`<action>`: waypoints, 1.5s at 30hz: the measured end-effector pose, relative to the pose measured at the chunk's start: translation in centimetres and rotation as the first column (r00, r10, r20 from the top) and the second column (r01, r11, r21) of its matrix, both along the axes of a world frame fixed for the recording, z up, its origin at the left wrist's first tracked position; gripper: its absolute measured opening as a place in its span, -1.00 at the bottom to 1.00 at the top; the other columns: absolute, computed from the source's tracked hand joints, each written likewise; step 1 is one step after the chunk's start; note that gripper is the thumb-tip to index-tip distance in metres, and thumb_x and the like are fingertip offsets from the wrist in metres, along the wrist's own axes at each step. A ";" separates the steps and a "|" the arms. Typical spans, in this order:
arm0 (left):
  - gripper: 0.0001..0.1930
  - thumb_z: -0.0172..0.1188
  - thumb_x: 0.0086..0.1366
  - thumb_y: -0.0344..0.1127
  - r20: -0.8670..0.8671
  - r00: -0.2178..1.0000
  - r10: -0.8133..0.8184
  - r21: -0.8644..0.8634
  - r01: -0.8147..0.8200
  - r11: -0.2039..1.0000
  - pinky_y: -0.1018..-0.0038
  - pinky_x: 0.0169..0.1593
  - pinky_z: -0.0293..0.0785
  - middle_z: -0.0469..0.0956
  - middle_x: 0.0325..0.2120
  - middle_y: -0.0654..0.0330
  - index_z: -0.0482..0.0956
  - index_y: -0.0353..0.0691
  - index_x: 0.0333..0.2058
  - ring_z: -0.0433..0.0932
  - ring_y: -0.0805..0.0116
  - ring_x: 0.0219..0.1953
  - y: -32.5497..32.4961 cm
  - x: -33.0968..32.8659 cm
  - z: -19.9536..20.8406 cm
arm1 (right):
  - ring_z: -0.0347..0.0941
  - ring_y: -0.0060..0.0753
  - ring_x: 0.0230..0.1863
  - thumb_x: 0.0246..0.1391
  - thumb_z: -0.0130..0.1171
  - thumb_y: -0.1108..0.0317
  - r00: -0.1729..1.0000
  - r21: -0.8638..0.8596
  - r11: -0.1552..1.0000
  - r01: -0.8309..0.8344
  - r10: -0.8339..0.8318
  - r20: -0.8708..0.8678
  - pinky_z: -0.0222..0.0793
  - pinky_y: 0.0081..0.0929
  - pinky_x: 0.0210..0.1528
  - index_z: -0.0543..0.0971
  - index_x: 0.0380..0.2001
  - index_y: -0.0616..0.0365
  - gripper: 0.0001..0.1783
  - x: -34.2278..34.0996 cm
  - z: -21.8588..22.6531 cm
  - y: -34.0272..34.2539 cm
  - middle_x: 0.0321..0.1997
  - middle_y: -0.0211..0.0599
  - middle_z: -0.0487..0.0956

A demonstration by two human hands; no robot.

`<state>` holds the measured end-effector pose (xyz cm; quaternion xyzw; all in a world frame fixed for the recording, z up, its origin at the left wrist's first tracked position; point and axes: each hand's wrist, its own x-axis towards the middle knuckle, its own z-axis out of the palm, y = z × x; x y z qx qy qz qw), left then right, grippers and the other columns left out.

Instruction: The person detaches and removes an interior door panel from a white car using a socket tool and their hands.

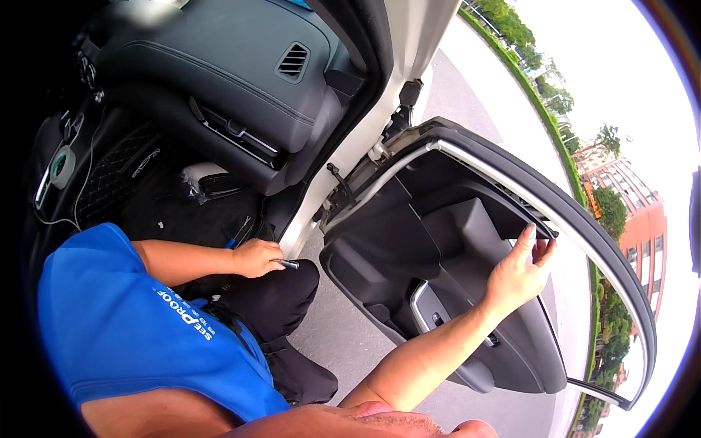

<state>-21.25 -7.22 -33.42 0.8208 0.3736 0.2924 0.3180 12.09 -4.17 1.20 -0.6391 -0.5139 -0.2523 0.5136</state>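
Note:
My left hand [257,258] is closed over my knee, round a short dark tool with a shiny end [290,263]; its exact kind is not clear. My right hand [517,271] reaches across to the open car door. Its thumb lies on the inner side of the black door trim panel [467,241], at the upper rear corner by the window edge, and the fingers curl over behind, partly hidden. Lower on the panel are an armrest with a silver-edged switch plate [423,310] and a grey padded section.
A blue-handled tool [237,235] lies on the car floor beside my left hand. Farther in are a clear plastic bag [193,186], an opened glove box [237,135], and a white cable [89,171]. The door's window frame [621,255] curves around at the right, above grey pavement [321,317].

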 end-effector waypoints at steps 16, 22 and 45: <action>-0.68 0.22 0.25 -0.41 0.531 0.834 0.149 0.614 -0.500 0.611 0.23 -0.02 0.52 0.51 -0.03 -0.05 0.55 -0.34 -0.02 0.57 -0.05 -0.08 12.5 10.8 31.8 | 0.57 -0.35 -0.11 0.25 0.24 0.19 0.889 -0.026 0.929 -0.368 0.344 -0.301 0.43 -0.37 0.03 0.59 0.00 0.35 -0.57 0.5 1.3 2.1 -0.08 -0.07 0.66; -0.28 0.27 0.26 -0.11 0.096 0.976 0.194 0.651 -0.209 0.730 0.25 0.16 0.47 0.40 0.12 -0.02 0.23 -0.34 0.29 0.40 0.02 0.16 15.7 15.2 32.7 | 0.60 -0.11 -0.08 0.22 0.28 0.11 0.931 -0.086 0.941 -0.328 0.306 -0.200 0.44 -0.23 0.02 0.57 -0.04 0.40 -0.50 0.1 1.9 2.4 -0.11 0.09 0.66; -0.48 0.31 0.23 -0.13 0.170 0.967 0.189 0.635 -0.254 0.730 0.15 -0.01 0.53 0.46 -0.12 -0.03 0.34 -0.32 0.00 0.49 -0.03 -0.01 16.6 16.9 32.0 | 0.53 -0.19 -0.28 -0.03 0.51 0.13 0.971 -0.204 0.959 -0.195 0.159 -0.179 0.45 -0.27 -0.13 0.54 -0.11 0.41 -0.40 2.8 1.9 3.4 -0.29 -0.08 0.62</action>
